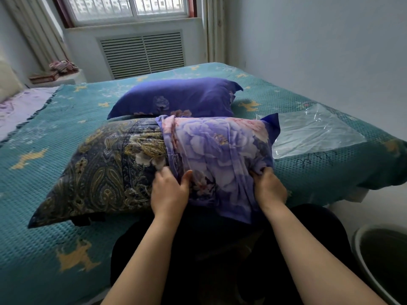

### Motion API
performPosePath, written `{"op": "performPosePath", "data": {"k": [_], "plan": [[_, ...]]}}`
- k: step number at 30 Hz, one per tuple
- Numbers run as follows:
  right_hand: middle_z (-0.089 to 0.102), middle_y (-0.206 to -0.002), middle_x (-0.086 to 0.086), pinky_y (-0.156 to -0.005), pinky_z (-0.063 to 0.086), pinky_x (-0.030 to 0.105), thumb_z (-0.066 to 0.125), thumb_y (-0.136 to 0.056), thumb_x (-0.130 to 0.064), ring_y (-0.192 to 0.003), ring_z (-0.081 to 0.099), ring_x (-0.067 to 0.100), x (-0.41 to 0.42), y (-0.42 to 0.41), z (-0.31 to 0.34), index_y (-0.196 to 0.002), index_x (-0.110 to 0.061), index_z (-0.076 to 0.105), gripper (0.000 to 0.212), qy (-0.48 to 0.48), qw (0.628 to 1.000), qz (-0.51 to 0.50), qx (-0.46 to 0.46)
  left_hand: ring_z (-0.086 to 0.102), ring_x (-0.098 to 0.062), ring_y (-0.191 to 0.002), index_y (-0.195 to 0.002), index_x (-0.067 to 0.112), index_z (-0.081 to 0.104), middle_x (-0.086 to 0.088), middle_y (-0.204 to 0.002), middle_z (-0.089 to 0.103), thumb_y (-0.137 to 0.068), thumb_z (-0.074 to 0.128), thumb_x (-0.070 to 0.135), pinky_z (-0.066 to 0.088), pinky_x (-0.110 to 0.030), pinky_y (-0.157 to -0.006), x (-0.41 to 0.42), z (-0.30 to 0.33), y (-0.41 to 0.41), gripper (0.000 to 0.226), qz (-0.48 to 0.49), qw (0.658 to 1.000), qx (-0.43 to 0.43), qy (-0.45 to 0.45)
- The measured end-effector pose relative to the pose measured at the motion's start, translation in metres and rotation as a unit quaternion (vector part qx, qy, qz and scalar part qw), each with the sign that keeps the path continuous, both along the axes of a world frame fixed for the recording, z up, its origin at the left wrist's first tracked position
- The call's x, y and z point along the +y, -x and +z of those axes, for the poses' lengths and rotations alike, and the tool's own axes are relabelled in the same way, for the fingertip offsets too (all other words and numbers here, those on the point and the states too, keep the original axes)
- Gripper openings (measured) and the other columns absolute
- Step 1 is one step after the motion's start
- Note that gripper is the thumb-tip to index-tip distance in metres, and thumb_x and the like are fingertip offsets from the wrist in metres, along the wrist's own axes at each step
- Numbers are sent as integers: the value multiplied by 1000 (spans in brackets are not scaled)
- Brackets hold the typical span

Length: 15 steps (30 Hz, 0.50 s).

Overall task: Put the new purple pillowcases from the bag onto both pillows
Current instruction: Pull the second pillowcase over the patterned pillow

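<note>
A pillow in a dark blue and gold paisley cover [97, 172] lies across the near edge of the bed. A purple floral pillowcase [220, 155] covers its right half, bunched at the opening. My left hand [169, 192] grips the bunched edge of that pillowcase near the pillow's middle. My right hand [267, 187] grips the pillowcase at its near right side. Behind it lies a second pillow [176, 100], fully inside a purple pillowcase. An empty clear plastic bag [312, 133] lies flat to the right.
The bed carries a teal waffle-textured bedspread [55, 133] with yellow motifs. A white wall runs along the right. A dark round basin [383, 260] stands on the floor at the lower right. A radiator grille and a window are at the far end.
</note>
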State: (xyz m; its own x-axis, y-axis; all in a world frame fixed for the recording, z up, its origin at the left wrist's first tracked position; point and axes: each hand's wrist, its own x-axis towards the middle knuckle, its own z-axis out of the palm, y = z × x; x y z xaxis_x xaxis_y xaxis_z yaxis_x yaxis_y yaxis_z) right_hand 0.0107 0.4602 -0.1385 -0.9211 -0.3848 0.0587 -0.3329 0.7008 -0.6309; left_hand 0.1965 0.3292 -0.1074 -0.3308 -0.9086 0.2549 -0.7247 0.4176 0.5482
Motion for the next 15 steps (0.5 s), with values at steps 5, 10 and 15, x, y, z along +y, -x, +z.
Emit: {"op": "performPosePath", "data": {"k": [5, 10, 15], "plan": [[64, -106, 27, -75, 43, 42, 50, -92, -45, -98, 61, 42, 0, 11, 16, -102, -4, 51, 42, 62, 997, 6, 42, 67, -27, -89, -81, 16, 62, -6, -87, 69, -90, 57, 45, 53, -41, -82, -15, 10, 14, 30, -88, 925, 289, -232], [63, -106, 26, -76, 42, 41, 54, -89, -49, -100, 58, 43, -15, 32, 51, -103, -3, 53, 49, 124, 990, -10, 66, 64, -21, -77, -85, 7, 66, -8, -84, 68, -96, 48, 40, 52, -37, -81, -32, 10, -12, 40, -54, 904, 297, -304], [63, -109, 23, -78, 42, 40, 52, -88, -56, -102, 58, 41, -36, 40, 80, -105, -3, 55, 56, 152, 986, 8, 64, 60, -21, -76, -79, 12, 64, -6, -77, 65, -97, 51, 27, 48, -33, -74, -40, 1, -46, 26, -23, 899, 339, -276]]}}
